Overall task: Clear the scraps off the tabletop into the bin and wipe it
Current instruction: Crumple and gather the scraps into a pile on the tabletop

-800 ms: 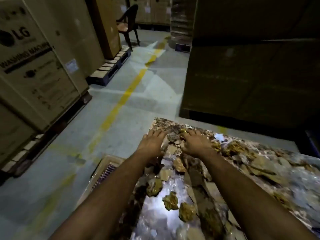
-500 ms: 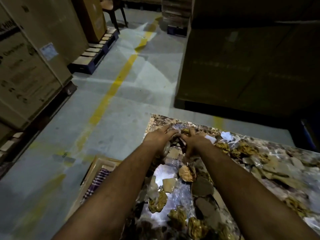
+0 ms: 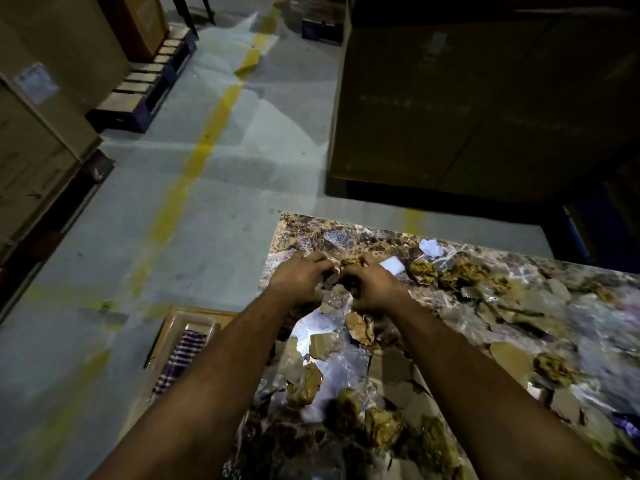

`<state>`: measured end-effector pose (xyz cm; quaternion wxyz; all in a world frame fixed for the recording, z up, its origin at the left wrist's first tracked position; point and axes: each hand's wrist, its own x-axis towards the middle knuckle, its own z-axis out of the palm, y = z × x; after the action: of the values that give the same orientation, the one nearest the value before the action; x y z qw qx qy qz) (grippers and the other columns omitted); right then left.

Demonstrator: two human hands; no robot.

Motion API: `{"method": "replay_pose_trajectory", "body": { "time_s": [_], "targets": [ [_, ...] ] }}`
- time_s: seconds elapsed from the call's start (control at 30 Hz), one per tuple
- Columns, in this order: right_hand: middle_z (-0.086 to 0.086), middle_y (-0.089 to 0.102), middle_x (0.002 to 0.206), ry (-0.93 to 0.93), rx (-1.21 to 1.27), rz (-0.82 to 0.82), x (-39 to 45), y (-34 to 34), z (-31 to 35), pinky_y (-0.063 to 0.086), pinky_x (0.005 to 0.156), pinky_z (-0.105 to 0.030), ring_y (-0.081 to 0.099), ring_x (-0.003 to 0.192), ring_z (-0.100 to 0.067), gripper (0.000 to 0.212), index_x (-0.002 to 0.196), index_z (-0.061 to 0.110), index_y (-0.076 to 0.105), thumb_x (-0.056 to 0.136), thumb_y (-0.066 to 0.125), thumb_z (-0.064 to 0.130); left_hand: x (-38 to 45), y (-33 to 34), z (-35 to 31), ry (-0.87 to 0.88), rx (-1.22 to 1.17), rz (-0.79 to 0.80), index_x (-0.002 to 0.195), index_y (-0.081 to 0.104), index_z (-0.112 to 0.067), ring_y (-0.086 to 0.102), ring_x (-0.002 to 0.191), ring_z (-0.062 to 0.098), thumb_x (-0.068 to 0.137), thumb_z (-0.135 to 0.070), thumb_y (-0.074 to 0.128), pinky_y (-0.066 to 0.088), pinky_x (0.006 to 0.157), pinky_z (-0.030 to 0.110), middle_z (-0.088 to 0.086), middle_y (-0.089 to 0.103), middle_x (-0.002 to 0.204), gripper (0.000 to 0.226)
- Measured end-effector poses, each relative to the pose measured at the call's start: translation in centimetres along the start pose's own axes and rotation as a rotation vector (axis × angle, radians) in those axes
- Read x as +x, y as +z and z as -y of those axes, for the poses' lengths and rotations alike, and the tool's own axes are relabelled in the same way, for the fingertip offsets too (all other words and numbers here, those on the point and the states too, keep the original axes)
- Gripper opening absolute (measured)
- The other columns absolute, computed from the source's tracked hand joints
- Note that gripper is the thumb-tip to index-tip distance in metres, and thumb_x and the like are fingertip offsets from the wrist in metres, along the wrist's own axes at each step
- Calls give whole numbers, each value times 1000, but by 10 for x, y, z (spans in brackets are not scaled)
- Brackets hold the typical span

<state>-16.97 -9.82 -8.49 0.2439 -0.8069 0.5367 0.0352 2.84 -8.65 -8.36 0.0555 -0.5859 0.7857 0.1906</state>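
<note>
A person's two bare arms reach across a marble-patterned table [image 3: 304, 230] in a dim warehouse; the left hand [image 3: 298, 277] and right hand [image 3: 372, 284] meet near its far left corner, fingers curled inward around a small clump of scraps [image 3: 349, 263] pinched between them; whether either hand fully grips the clump cannot be told, as the fingertips are hidden; more scraps, torn cardboard, crumpled brown paper and clear plastic, lie scattered over most of the table toward the right and the near edge; a white paper piece [image 3: 391, 264] lies just beside the right hand; on the floor beside the table's left edge stands a cardboard bin [image 3: 166, 336], a checked cloth [image 3: 180, 355] lying inside it; a yellow line [image 3: 204, 147] runs along the grey floor between stacked boxes [image 3: 38, 140]
</note>
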Motion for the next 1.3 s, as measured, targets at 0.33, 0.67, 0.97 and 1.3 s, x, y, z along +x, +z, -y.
{"method": "replay_pose_trajectory", "body": {
  "time_s": [0.33,0.67,0.97,1.3],
  "targets": [
    [1,43,129,-53,416,-410,-65,-32,-31,51,99,-18,57,112,-8,64,125,35,63,71,87,11,-35,4,-31,-149,-112,-221,120,65,-27,48,111,30,76,-33,64,51,77,38,-1,59,118,44],
    [-15,41,143,140,500,-819,-211,-19,-123,42,101,-12,45,116,7,59,132,25,64,78,86,20,-63,38,-188,-36,-517,-350,113,66,-17,56,107,27,74,-45,69,43,81,30,7,57,115,47],
    [-10,22,163,248,167,-386,-272,27,-196,36,114,-53,27,146,-37,53,140,33,54,89,68,36,-63,94,-309,38,-275,-111,153,26,-38,23,144,29,93,-51,57,27,113,48,6,24,157,69],
    [-6,44,151,269,49,-251,-272,-11,-196,18,118,-59,30,142,-29,70,145,27,34,83,27,58,-46,66,-289,135,-348,75,154,10,-51,13,150,27,80,-64,56,7,116,65,-2,8,167,89]
  ]
}}
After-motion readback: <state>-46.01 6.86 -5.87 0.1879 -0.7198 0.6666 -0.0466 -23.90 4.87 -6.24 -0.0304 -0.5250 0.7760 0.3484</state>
